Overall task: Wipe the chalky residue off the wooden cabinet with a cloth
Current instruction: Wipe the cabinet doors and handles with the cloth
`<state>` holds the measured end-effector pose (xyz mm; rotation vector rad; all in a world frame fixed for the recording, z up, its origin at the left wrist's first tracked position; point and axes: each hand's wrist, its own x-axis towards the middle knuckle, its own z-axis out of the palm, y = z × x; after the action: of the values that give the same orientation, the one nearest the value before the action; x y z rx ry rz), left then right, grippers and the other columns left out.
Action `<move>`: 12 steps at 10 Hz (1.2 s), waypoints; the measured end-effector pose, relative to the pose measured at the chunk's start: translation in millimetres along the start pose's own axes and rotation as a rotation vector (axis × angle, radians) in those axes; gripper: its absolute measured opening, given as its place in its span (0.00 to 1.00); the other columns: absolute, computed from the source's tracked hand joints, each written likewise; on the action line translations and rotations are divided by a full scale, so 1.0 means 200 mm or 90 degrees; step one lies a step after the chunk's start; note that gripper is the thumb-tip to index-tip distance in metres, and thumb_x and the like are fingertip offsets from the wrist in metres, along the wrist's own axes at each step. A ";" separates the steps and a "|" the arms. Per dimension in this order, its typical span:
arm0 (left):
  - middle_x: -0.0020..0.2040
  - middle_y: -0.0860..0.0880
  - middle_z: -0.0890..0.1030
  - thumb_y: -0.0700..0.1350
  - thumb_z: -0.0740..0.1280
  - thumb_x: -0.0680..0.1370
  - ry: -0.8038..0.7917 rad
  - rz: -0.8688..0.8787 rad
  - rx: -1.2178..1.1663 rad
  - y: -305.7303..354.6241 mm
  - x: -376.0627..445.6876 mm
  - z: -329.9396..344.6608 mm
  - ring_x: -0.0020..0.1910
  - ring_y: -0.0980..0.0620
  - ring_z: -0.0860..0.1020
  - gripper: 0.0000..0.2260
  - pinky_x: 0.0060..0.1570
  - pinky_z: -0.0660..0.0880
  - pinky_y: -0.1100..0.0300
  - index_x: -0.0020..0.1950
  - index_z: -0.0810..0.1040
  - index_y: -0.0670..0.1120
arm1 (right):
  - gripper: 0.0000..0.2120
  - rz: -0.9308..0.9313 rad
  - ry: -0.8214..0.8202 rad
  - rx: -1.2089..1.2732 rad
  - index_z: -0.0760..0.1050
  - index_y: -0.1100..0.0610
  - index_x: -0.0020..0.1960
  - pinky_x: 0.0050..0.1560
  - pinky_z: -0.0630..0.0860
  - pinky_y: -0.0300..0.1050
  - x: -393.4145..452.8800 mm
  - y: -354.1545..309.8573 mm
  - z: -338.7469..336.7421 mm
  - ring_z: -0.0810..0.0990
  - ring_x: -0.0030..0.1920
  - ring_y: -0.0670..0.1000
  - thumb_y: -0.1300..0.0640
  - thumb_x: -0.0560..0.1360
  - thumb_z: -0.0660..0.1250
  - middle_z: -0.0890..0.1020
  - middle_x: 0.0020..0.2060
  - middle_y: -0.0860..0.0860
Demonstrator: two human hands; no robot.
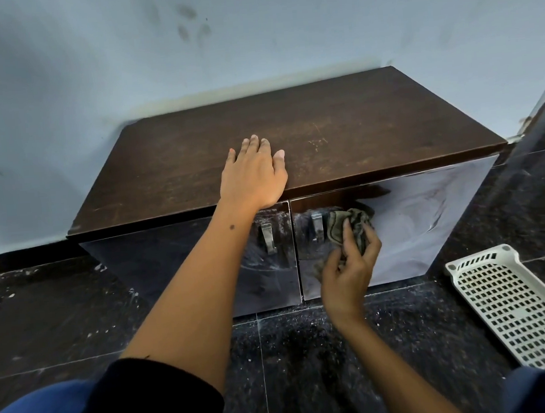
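Right hand [347, 265] grips a crumpled cloth [348, 229], fingers curled round the wad, pressing it against the right-hand door [429, 226] of the wooden cabinet [292, 139], just beside its metal handle [317, 227]. Left hand [255, 175] lies flat with fingers straight on the cabinet's top surface, bracing. The cloth looks soft, light and limp, so it is best kept bunched in the palm for firm pressure. Chalky smears show on both glossy doors, so much wiping seems to remain.

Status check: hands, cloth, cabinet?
Left hand flat on cabinet top. Right hand holds cloth against right door, still smeared. Nothing in the way.
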<state>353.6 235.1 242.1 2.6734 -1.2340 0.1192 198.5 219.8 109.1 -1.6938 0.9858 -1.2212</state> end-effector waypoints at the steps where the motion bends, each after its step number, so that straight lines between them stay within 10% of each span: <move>1: 0.77 0.44 0.55 0.53 0.44 0.83 0.001 0.000 0.000 0.00 0.00 0.00 0.76 0.48 0.51 0.25 0.75 0.47 0.49 0.76 0.55 0.42 | 0.21 0.060 -0.007 0.054 0.66 0.60 0.70 0.55 0.65 0.18 0.00 -0.09 0.02 0.67 0.67 0.53 0.66 0.78 0.61 0.60 0.69 0.56; 3: 0.77 0.43 0.55 0.53 0.44 0.83 0.001 -0.003 0.000 0.00 0.00 0.01 0.76 0.48 0.51 0.25 0.74 0.47 0.49 0.76 0.56 0.42 | 0.22 -0.119 -0.082 0.022 0.67 0.59 0.69 0.64 0.72 0.58 -0.03 -0.11 0.04 0.64 0.70 0.55 0.69 0.76 0.61 0.64 0.68 0.57; 6: 0.77 0.43 0.56 0.52 0.44 0.83 0.009 0.002 -0.012 0.00 -0.01 0.00 0.76 0.48 0.52 0.24 0.74 0.48 0.49 0.75 0.57 0.42 | 0.22 0.091 -0.025 0.095 0.62 0.52 0.69 0.51 0.77 0.32 -0.09 -0.01 0.02 0.74 0.62 0.55 0.65 0.78 0.60 0.63 0.68 0.50; 8: 0.76 0.42 0.56 0.52 0.45 0.83 0.010 -0.003 -0.008 0.00 0.01 0.02 0.76 0.47 0.52 0.24 0.74 0.49 0.49 0.75 0.58 0.41 | 0.24 -0.271 -0.058 0.023 0.61 0.65 0.71 0.69 0.64 0.62 -0.01 -0.23 0.10 0.55 0.75 0.58 0.71 0.77 0.59 0.56 0.73 0.58; 12: 0.77 0.44 0.56 0.53 0.44 0.83 0.014 0.004 -0.010 -0.01 0.00 0.01 0.76 0.48 0.52 0.24 0.74 0.48 0.49 0.76 0.57 0.43 | 0.31 -0.398 -0.155 -0.297 0.68 0.69 0.67 0.67 0.61 0.64 -0.13 -0.06 0.10 0.61 0.70 0.62 0.78 0.64 0.68 0.65 0.69 0.64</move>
<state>354.5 235.1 239.3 2.6477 -1.2313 0.1378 213.9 250.8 107.1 -2.5845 0.6332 -1.1668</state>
